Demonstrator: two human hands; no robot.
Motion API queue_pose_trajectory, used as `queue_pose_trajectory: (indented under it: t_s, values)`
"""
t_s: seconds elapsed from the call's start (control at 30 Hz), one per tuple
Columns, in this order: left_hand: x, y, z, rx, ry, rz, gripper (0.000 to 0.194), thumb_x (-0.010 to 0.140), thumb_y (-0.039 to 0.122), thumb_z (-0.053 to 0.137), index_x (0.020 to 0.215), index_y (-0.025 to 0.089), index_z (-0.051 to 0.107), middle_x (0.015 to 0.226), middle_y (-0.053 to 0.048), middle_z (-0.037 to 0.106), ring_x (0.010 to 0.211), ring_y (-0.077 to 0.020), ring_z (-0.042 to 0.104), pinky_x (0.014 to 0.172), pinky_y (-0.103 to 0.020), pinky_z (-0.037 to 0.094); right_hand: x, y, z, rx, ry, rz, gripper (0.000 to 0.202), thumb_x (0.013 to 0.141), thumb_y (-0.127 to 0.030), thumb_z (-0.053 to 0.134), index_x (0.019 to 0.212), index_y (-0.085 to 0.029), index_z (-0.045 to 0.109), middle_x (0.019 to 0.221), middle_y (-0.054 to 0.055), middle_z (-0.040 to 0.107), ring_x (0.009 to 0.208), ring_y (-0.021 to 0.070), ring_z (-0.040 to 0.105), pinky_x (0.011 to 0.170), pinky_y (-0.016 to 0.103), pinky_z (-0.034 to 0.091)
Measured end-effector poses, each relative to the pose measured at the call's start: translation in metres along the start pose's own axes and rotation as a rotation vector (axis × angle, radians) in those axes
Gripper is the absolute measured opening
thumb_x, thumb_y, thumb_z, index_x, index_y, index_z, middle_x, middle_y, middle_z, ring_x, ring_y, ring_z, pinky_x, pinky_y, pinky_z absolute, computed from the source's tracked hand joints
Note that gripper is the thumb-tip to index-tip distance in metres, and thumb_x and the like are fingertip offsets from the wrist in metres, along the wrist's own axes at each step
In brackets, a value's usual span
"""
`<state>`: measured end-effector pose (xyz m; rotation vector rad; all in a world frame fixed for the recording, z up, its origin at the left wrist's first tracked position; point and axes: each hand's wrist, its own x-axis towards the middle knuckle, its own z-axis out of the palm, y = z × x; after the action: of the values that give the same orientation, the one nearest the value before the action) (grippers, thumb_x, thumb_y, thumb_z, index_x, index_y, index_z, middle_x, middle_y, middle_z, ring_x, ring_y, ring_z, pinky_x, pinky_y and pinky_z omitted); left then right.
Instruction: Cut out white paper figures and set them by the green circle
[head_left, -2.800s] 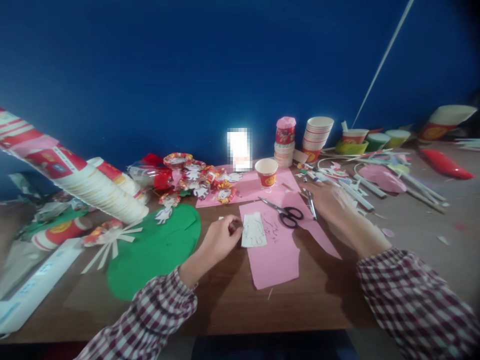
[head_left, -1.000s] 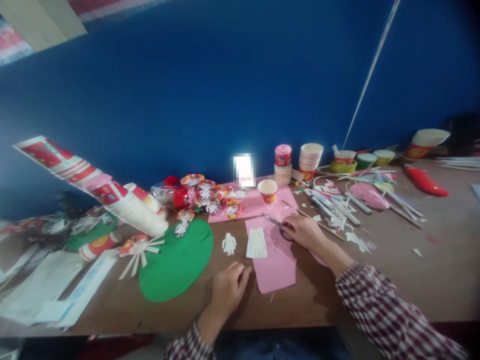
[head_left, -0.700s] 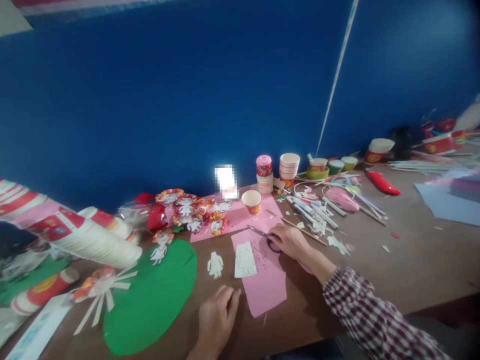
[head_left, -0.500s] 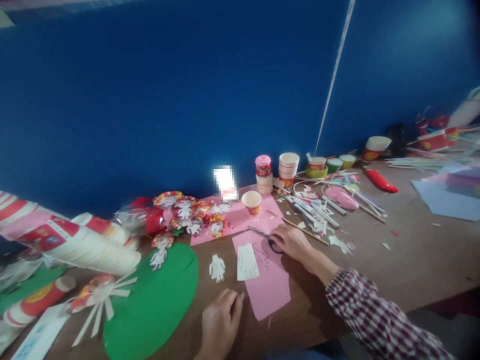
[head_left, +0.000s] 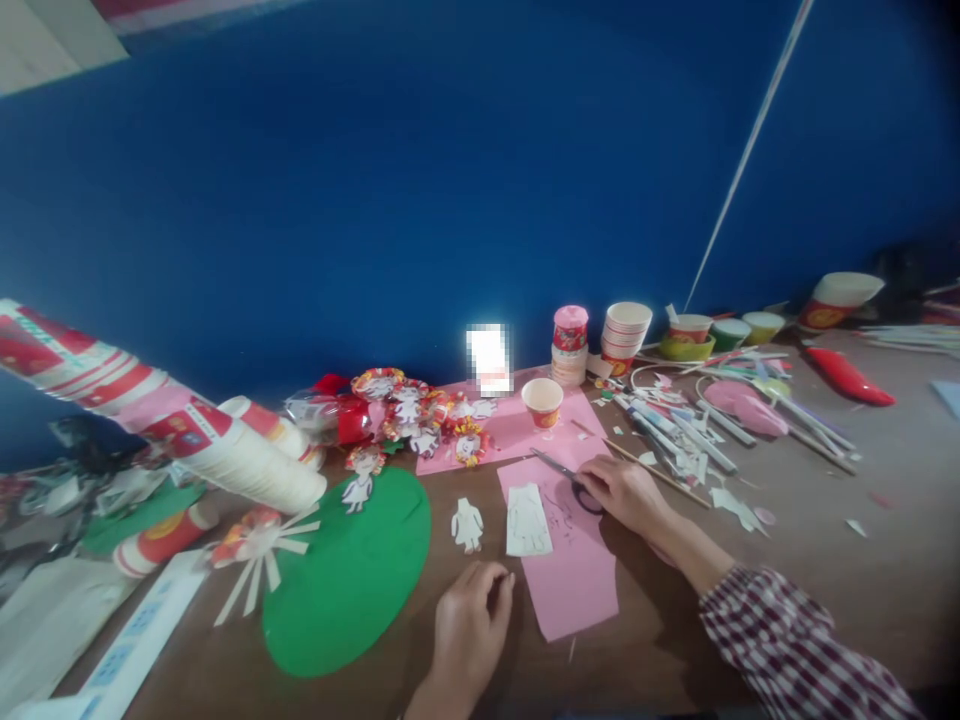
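My right hand [head_left: 622, 492] is closed on the handles of black-handled scissors [head_left: 556, 466], which lie over a pink paper sheet [head_left: 574, 595] with their blades pointing left. Near the front edge, my left hand [head_left: 474, 615] rests on the brown table with its fingers curled together; whether anything is inside them is hidden. Just beyond it lies a white paper figure cutout [head_left: 467, 526]. To the right of that cutout, a white paper piece with a drawn figure [head_left: 528, 520] lies on the pink sheet.
A green paper oval [head_left: 349, 590] and a long stack of paper cups [head_left: 255, 465] are at the left. One paper cup [head_left: 542, 402] stands behind the scissors. Markers [head_left: 660, 440] and scraps lie to the right, with a red object [head_left: 849, 377] beyond. A blue wall [head_left: 412, 200] rises behind.
The view has turned left, so the table's things appear farther right. My left hand's fingers are curled in more. My right hand stays at the scissors.
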<state>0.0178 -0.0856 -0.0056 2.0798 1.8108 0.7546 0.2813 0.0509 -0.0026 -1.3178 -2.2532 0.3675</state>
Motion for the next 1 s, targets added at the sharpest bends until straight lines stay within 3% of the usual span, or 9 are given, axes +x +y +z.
queue_pose_trajectory:
  t_s: [0.17, 0.3, 0.43, 0.57, 0.77, 1.0]
  values:
    - [0.018, 0.0, -0.009, -0.206, -0.108, -0.23, 0.025, 0.089, 0.033, 0.047, 0.079, 0.019, 0.065, 0.071, -0.003, 0.069, 0.064, -0.0158, 0.063, 0.06, -0.025, 0.043, -0.001, 0.003, 0.003, -0.01, -0.006, 0.015, 0.027, 0.095, -0.03, 0.044, 0.086, -0.018, 0.067, 0.086, 0.007, 0.069, 0.078, 0.0177, 0.065, 0.071, 0.026, 0.045]
    - [0.03, 0.003, -0.012, -0.254, -0.178, -0.347, 0.028, 0.085, 0.038, 0.05, 0.092, 0.017, 0.067, 0.074, -0.005, 0.07, 0.065, -0.0177, 0.064, 0.059, -0.026, 0.044, -0.001, 0.005, 0.004, -0.016, -0.013, 0.017, 0.027, 0.095, -0.031, 0.044, 0.087, -0.018, 0.067, 0.087, 0.006, 0.069, 0.079, 0.0181, 0.064, 0.071, 0.026, 0.044]
    - [0.04, 0.007, -0.016, -0.228, -0.187, -0.316, 0.028, 0.084, 0.037, 0.052, 0.093, 0.017, 0.068, 0.077, -0.006, 0.072, 0.069, -0.0177, 0.065, 0.064, -0.026, 0.045, -0.001, 0.005, 0.004, -0.022, -0.01, 0.02, 0.028, 0.095, -0.032, 0.045, 0.087, -0.018, 0.067, 0.086, 0.007, 0.069, 0.078, 0.0184, 0.064, 0.07, 0.026, 0.043]
    - [0.059, 0.002, -0.027, -0.148, -0.099, -0.233, 0.027, 0.084, 0.037, 0.052, 0.087, 0.017, 0.07, 0.074, -0.006, 0.071, 0.066, -0.0167, 0.064, 0.062, -0.025, 0.044, -0.001, 0.005, 0.005, -0.021, -0.014, 0.023, 0.027, 0.094, -0.032, 0.045, 0.085, -0.019, 0.067, 0.085, 0.006, 0.069, 0.077, 0.0175, 0.064, 0.07, 0.025, 0.044]
    - [0.096, -0.019, -0.051, -0.083, -0.017, -0.254, 0.027, 0.084, 0.036, 0.052, 0.092, 0.017, 0.07, 0.08, -0.006, 0.073, 0.068, -0.0163, 0.064, 0.062, -0.024, 0.043, -0.002, 0.005, 0.005, -0.03, -0.009, 0.049, 0.025, 0.093, -0.034, 0.046, 0.089, -0.02, 0.066, 0.086, 0.005, 0.069, 0.075, 0.0187, 0.064, 0.067, 0.026, 0.044]
    - [0.118, -0.044, -0.059, 0.012, 0.027, -0.278, 0.02, 0.082, 0.032, 0.058, 0.087, 0.018, 0.071, 0.08, -0.007, 0.072, 0.072, -0.0178, 0.063, 0.067, -0.026, 0.043, -0.001, 0.003, 0.003, -0.039, -0.023, 0.062, 0.027, 0.093, -0.033, 0.044, 0.088, -0.02, 0.067, 0.086, 0.005, 0.069, 0.075, 0.0184, 0.065, 0.067, 0.026, 0.044]
